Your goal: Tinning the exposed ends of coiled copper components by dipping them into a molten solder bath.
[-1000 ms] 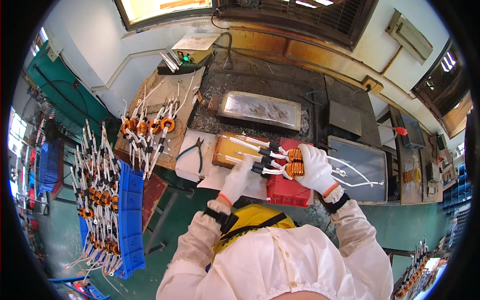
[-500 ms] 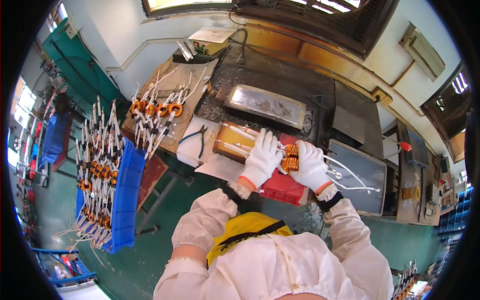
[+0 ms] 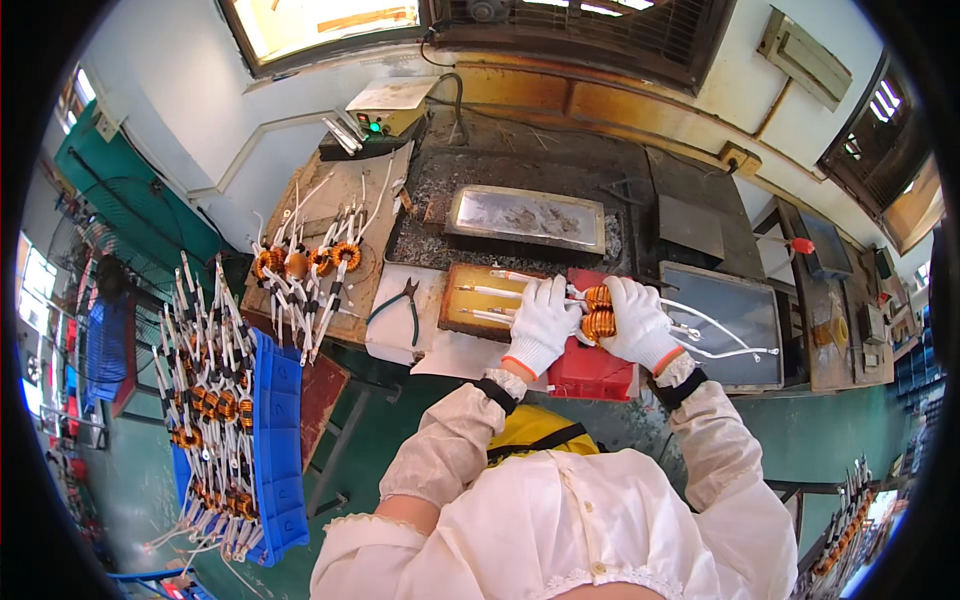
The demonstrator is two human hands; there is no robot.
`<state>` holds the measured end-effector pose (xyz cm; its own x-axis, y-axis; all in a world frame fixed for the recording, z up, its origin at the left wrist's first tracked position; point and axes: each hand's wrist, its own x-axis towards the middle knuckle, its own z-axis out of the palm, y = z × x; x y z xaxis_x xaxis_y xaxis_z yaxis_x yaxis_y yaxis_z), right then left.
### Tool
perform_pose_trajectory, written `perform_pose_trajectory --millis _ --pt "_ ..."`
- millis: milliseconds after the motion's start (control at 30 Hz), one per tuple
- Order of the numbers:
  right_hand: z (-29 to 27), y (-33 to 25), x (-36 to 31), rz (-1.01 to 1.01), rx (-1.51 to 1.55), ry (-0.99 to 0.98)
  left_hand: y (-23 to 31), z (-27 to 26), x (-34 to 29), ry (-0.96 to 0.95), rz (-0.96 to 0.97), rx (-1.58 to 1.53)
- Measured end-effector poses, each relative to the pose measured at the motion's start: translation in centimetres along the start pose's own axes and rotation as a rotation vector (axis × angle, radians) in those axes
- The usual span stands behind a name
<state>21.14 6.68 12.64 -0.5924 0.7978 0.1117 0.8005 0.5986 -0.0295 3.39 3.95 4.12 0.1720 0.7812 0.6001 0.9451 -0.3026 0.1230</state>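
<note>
Two orange copper-wound toroid coils [image 3: 599, 312] with white leads lie just above a red box [image 3: 590, 372]. My right hand [image 3: 640, 325], in a white glove, wraps round their right side, and white leads with metal lugs [image 3: 715, 325] stick out beyond it. My left hand [image 3: 545, 322], also gloved, closes over the white leads left of the coils. More lead ends [image 3: 490, 292] reach out past its fingers over a shallow yellow-bottomed tray [image 3: 462, 282]. Part of the leads is hidden under the left glove.
Behind my hands stands a rectangular metal pot [image 3: 528, 220] with a silvery surface. Pliers [image 3: 410, 305] lie at the left, near several coils [image 3: 320, 262] on cardboard. A blue crate [image 3: 280, 440] holds many more coils. A grey tray [image 3: 735, 330] sits at the right.
The view has shifted, so the bench appears turned slightly. Lead ends stick out a little more past my left hand. Both hands keep their hold on the coils and leads.
</note>
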Motion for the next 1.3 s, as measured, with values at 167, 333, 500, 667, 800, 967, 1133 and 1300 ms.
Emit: perform_pose_trajectory --millis 167,333,500,667,800,967,1133,1300 --pt "-0.7 -0.8 0.4 0.068 -0.012 -0.076 -0.6 -0.3 0.2 -0.043 0.053 -0.050" --pt "-0.9 -1.2 0.9 0.098 -0.021 -0.144 -0.7 -0.7 0.4 -0.153 -0.074 -0.160" --pt "-1.1 -1.5 1.1 0.091 -0.048 -0.127 -1.1 0.1 0.1 -0.173 -0.023 -0.139" --pt "-1.6 -1.9 1.3 0.103 -0.056 -0.161 -1.4 0.3 -0.1 -0.184 0.010 -0.124" --pt "-1.7 -2.0 1.5 0.116 -0.068 -0.188 -0.8 -0.7 0.1 -0.180 -0.092 -0.174" --pt "-1.7 -2.0 1.5 0.082 -0.094 -0.156 -1.2 0.0 -0.1 -0.210 -0.034 -0.117" --pt "-2.0 -2.4 1.7 0.086 -0.090 -0.188 -1.5 0.5 -0.5 -0.209 -0.012 -0.105" --pt "-1.9 -2.2 1.6 0.065 -0.103 -0.141 -1.3 0.5 -0.4 -0.214 -0.051 -0.126"
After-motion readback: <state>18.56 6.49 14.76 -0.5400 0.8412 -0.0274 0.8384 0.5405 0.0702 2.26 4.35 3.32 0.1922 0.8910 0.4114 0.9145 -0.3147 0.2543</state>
